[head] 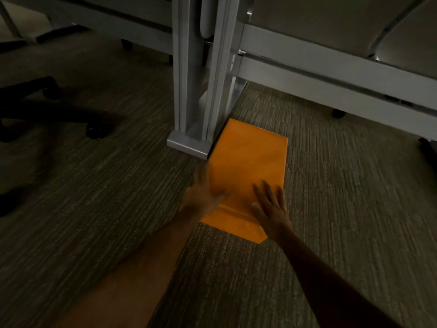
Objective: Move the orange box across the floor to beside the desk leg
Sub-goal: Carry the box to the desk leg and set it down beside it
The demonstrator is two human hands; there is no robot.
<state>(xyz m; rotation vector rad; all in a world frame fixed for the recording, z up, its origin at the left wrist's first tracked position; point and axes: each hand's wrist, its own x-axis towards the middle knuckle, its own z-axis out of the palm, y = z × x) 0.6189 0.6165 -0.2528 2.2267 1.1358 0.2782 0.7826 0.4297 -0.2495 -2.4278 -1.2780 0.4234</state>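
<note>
The orange box (pixel 248 162) stands on the carpet with its far left corner right against the foot of the grey desk leg (pixel 189 91). My left hand (pixel 201 197) rests flat against the box's near left edge, fingers spread and blurred. My right hand (pixel 272 207) lies flat on the box's near top edge, fingers apart. Neither hand wraps around the box.
A black office chair base with castors (pixel 47 110) sits on the carpet at the left. A grey desk frame rail (pixel 331 74) runs to the right behind the box, with a small castor (pixel 338 113) under it. Another dark castor (pixel 428 150) shows at the right edge.
</note>
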